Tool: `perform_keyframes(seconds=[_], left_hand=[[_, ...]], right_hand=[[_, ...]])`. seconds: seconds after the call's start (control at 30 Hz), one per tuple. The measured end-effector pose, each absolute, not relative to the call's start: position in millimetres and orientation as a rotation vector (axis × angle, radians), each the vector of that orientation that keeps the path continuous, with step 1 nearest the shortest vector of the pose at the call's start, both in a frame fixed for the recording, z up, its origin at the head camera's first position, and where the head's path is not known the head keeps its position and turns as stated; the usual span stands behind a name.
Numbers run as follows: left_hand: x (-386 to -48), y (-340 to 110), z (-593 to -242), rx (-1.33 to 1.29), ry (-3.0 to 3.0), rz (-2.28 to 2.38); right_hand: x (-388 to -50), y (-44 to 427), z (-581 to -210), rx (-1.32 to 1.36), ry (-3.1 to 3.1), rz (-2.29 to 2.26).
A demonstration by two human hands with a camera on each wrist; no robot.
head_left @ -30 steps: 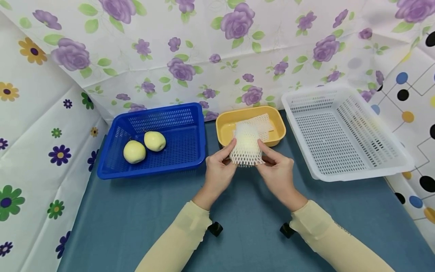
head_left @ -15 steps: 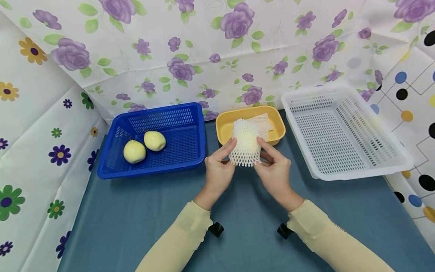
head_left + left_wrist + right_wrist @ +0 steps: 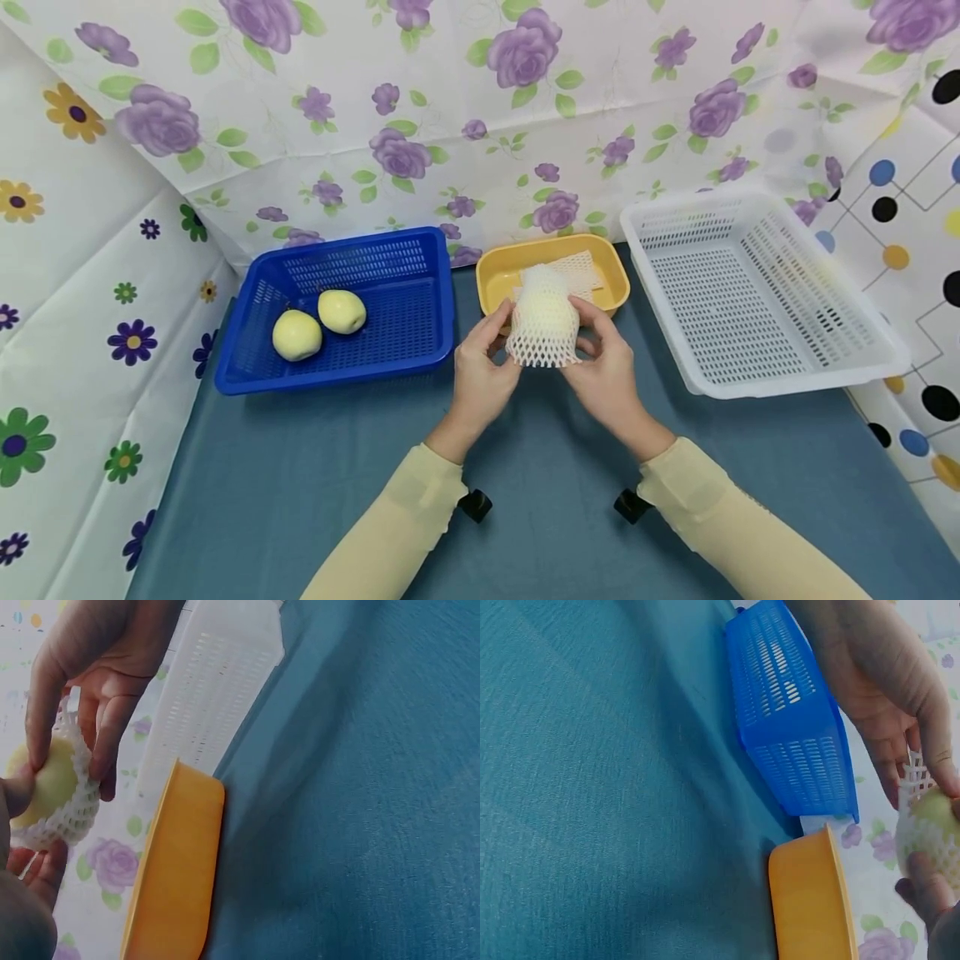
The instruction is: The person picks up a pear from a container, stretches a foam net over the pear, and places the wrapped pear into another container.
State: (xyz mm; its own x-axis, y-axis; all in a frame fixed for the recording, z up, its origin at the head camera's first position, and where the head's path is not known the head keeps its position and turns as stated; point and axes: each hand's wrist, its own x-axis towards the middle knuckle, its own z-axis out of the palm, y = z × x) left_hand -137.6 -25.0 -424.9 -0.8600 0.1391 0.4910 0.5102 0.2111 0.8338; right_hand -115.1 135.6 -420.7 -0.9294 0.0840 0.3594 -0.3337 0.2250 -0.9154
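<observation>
A pale yellow apple (image 3: 54, 784) sits inside a white foam net sleeve (image 3: 543, 321), held up in front of the yellow tub. My left hand (image 3: 483, 375) grips the sleeved apple from the left, thumb and fingers bent around its side. On the opposite side my right hand (image 3: 606, 371) holds it the same way. The net's loose, flared edge hangs toward me, and its other end narrows away from me. In both wrist views part of the apple shows bare at the net's opening, with thumbs against it. Some fingertips are hidden behind the net.
A blue basket (image 3: 390, 362) at left holds two pale yellow apples (image 3: 297, 335). Behind the hands, the yellow tub (image 3: 495, 292) contains flat foam nets (image 3: 581, 271). A white basket (image 3: 795, 387) stands at right on the blue-covered table (image 3: 555, 517). Flowered sheets hang behind.
The fingers have shifted slightly farther up around the sides of the sleeved apple. The net looks drawn more closely around it. The baskets and tub have not moved.
</observation>
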Motion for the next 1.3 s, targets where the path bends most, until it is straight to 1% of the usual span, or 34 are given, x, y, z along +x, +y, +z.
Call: perform_keyframes(seconds=[0.23,0.43,0.6,0.8,0.97,1.03,1.17,1.23,1.3], left_hand=[[-140.3,-26.7,-428.5,-0.623,-2.244,-1.842],[-138.8,-24.1,-431.3,-0.559,-2.131,-1.763],[-136.4,-23.2,-429.3,-0.568,-2.114,-1.707],[-137.1,-29.2,-426.4,-0.692,-2.198,-1.760],[-138.5,-37.4,-418.0,-0.857,-2.434,-1.910],[-139.7,-40.2,-414.3,-0.876,-2.496,-1.990],[-142.8,-43.0,-408.8,-0.818,-2.478,-2.100],[-143.9,-42.1,-406.1,-0.714,-2.443,-2.116],[-148.9,-38.2,-411.0,-0.578,-2.386,-2.145]], right_hand=[[-113.7,134.5,-425.9,0.223,-2.032,1.871],[-113.6,130.7,-427.9,0.170,-2.005,1.855],[-113.2,127.4,-428.9,0.161,-1.973,1.813],[-113.7,128.9,-427.4,0.172,-1.968,1.741],[-115.8,134.3,-424.7,0.160,-1.997,1.704],[-116.6,136.3,-424.3,0.151,-2.013,1.696],[-115.9,138.1,-423.3,0.138,-2.035,1.679],[-114.5,137.8,-422.3,0.151,-2.046,1.665],[-112.9,137.0,-421.6,0.176,-2.074,1.614]])
